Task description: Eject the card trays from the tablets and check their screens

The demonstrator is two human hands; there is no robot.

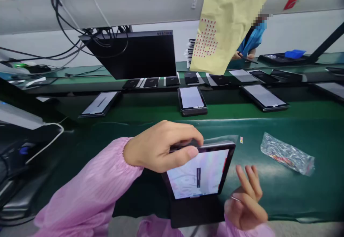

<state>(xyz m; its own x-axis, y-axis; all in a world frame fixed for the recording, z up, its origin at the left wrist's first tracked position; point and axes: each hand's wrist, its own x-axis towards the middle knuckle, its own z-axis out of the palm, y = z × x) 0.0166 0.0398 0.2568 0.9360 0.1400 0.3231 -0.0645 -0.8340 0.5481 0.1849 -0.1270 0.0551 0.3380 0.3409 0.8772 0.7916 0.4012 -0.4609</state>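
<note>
A black tablet stands tilted on a dark stand at the near edge of the green bench. Its glossy screen reflects the room. My left hand, in a pink sleeve, grips the tablet's top left edge with thumb and fingers. My right hand hovers just right of the tablet's lower corner, fingers spread and slightly curled, with what looks like a thin clear strip at the fingertips; I cannot tell whether it is pinched.
A crumpled clear plastic bag lies to the right. Several tablets rest on the belt beyond, behind them a black monitor with cables. A yellow paper sheet hangs overhead. Another person in blue works at the far side.
</note>
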